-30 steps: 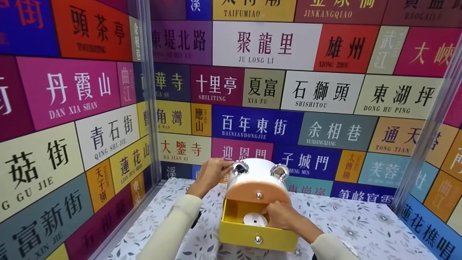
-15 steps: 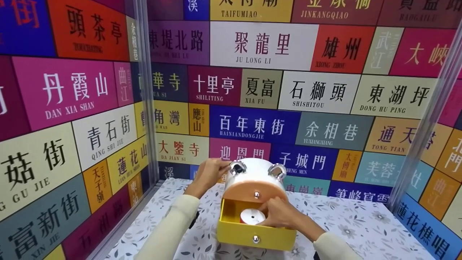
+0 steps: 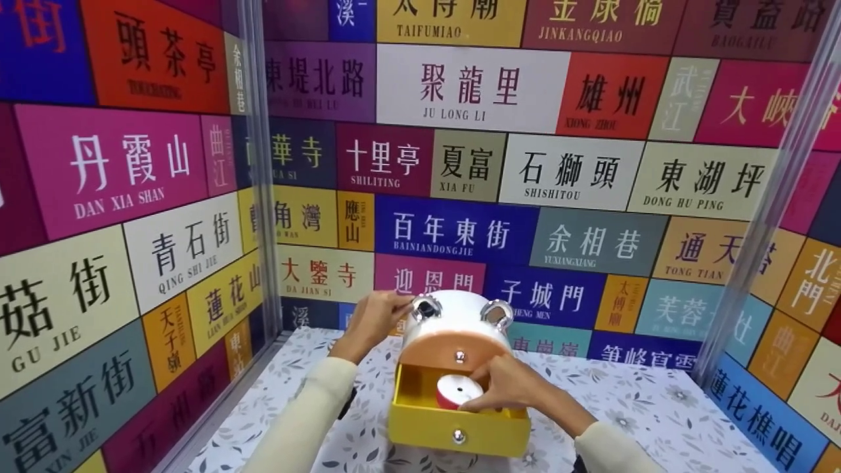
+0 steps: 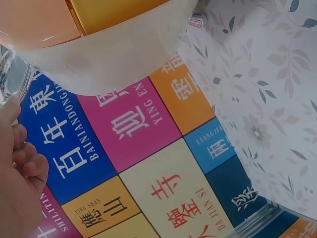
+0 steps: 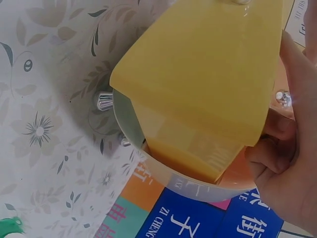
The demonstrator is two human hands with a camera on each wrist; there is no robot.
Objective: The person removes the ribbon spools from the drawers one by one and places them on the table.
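A small white storage box (image 3: 460, 307) has silver ear-shaped fittings, an orange upper drawer front (image 3: 424, 348) and a yellow lower drawer (image 3: 420, 430), which is pulled out. My left hand (image 3: 373, 322) pinches the left silver ear (image 4: 20, 74) between thumb and fingers. Inside the yellow drawer, my right hand (image 3: 511, 384) grips a round red spool (image 3: 451, 389) with a white top and a small centre hole. The spool is tilted, its red side showing. In the right wrist view, the drawer hides the spool and the curled fingers (image 5: 277, 153) sit beside the drawer wall.
The box stands on a table with a leaf-patterned white cloth (image 3: 624, 407). Colourful sign-printed panels (image 3: 460, 223) rise behind and on both sides, with clear corner strips (image 3: 266, 197). Something green (image 5: 11, 226) lies on the cloth in the right wrist view.
The spool, flat in the drawer a second ago, has been raised and tilted by my right hand so its red side shows. My left hand keeps its hold on the ear.
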